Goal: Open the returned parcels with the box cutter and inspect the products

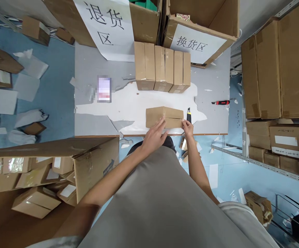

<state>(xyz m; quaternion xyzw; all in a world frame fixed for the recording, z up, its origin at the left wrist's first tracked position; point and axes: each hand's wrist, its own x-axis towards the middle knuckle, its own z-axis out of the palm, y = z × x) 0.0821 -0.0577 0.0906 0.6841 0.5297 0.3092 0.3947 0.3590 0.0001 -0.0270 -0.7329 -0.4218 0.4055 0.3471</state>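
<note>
The left hand [153,136] rests with straight fingers on an oblong brown cardboard box [154,116]; the right hand [188,128] pinches its corner.

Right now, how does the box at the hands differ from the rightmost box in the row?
Seam: on the near box it runs left to right; on the rightmost row box, front to back.
Contact: the left hand and right hand touch the near box; neither touches the row box.
Shared: both are brown cardboard.

Matt cardboard box [171,113], smooth cloth shirt [165,193], paper sign [201,41]; metal shelf rail [268,166]
</note>
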